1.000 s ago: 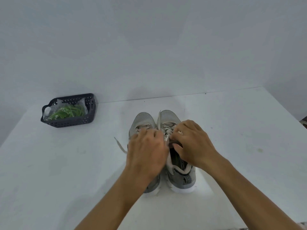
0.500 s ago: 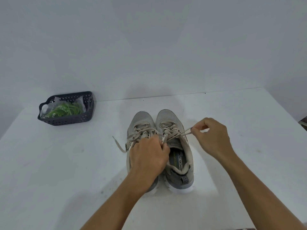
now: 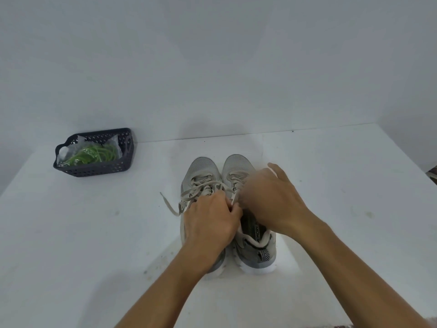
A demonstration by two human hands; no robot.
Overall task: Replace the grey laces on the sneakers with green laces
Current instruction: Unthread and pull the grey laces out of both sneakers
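Note:
Two grey sneakers stand side by side, toes pointing away: the left sneaker point(image 3: 201, 169) and the right sneaker point(image 3: 256, 247). Grey laces point(image 3: 189, 194) lie loose over the left sneaker, one end trailing left on the table. My left hand point(image 3: 209, 224) rests over the gap between the shoes and pinches the lace at the right sneaker's tongue. My right hand point(image 3: 272, 197) is blurred above the right sneaker's eyelets, fingers spread; what it holds is hidden. Green laces point(image 3: 94, 153) sit in a clear bag in a dark basket point(image 3: 94, 169).
The basket stands at the back left of the white table point(image 3: 331, 185), close to the wall. The table's right edge shows at the far right. Small dark specks lie on the table by the sneakers' heels.
My right hand, which had pulled a lace out to the right, has come back over the right sneaker's eyelets. My left hand has stayed pinched at the tongue.

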